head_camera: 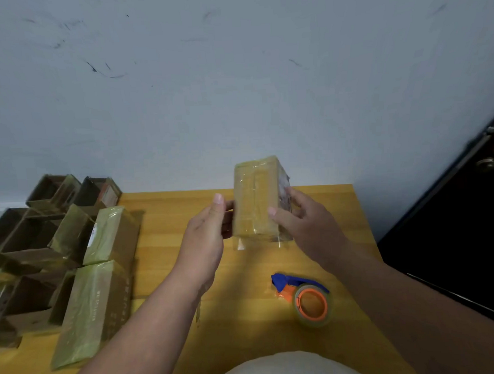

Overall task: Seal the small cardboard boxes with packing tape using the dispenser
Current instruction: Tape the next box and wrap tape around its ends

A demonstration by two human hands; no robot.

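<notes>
Box (pixel 255 203) sits upright in mid-air above the counter (pixel 248 344); we grip it with left hand (pixel 205 234) and right hand (pixel 305 221) on either side. Dispenser (pixel 306 296) lies just below, taped boxes (pixel 107 268) off left.

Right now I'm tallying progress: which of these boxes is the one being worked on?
The box held up over the table between the left hand and right hand. All the other boxes sit untouched at the left.
</notes>
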